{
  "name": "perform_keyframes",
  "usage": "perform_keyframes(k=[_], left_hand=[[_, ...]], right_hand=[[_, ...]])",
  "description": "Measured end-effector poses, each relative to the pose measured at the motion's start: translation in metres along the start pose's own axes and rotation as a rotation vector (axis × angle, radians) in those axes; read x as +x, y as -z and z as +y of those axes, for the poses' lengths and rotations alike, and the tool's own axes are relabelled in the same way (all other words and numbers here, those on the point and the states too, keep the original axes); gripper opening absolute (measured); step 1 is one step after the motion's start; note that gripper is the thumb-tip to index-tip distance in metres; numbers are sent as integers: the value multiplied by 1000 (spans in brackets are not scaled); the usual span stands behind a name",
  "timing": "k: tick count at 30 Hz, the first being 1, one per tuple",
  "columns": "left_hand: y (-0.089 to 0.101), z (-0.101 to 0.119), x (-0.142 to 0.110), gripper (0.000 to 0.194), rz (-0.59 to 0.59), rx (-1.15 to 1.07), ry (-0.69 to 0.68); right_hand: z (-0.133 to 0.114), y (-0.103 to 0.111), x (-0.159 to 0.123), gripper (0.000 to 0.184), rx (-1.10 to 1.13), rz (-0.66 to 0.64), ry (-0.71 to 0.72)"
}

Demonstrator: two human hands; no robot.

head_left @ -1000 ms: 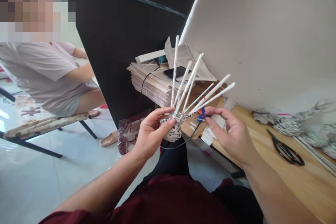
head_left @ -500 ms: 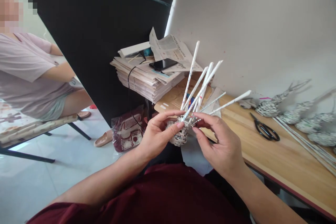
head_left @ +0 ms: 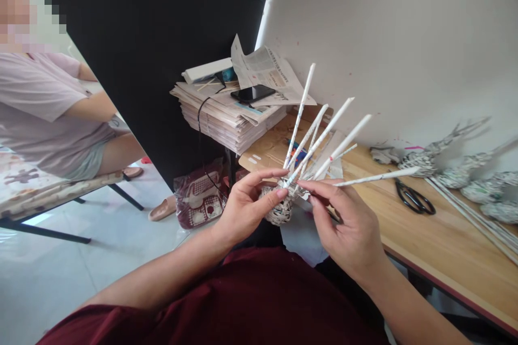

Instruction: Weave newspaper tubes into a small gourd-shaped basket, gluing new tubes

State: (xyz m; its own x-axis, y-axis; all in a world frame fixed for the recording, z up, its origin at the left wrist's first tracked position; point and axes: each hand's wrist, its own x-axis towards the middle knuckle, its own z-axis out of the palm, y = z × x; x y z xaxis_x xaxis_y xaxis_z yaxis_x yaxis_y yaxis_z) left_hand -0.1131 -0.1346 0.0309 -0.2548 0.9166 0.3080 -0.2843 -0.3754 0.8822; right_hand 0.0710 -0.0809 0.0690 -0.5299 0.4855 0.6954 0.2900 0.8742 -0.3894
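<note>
My left hand is wrapped round a small woven paper piece, thumb over its top and fingers beneath. Several rolled newspaper tubes fan upward and to the right out of it. My right hand pinches one tube at its base, and that tube points nearly level to the right over the wooden table. Both hands hover above my lap, just off the table's left end.
Black scissors, several finished woven pieces and loose paper tubes lie on the table to the right. A newspaper stack with a phone sits behind. Another person sits at left on a bench.
The blue and orange item seen by my right fingers a second ago is out of sight. My right hand has bent one tube down to near level. The camera turned right.
</note>
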Motion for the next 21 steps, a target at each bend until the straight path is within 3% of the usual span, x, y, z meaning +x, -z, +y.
perform_keyframes(k=[6, 21], left_hand=[[0, -2, 0, 27, 49, 34, -53], [1, -6, -1, 23, 29, 16, -9]], right_hand=[[-1, 4, 1, 39, -3, -32, -8], [2, 9, 4, 34, 78, -99, -35]])
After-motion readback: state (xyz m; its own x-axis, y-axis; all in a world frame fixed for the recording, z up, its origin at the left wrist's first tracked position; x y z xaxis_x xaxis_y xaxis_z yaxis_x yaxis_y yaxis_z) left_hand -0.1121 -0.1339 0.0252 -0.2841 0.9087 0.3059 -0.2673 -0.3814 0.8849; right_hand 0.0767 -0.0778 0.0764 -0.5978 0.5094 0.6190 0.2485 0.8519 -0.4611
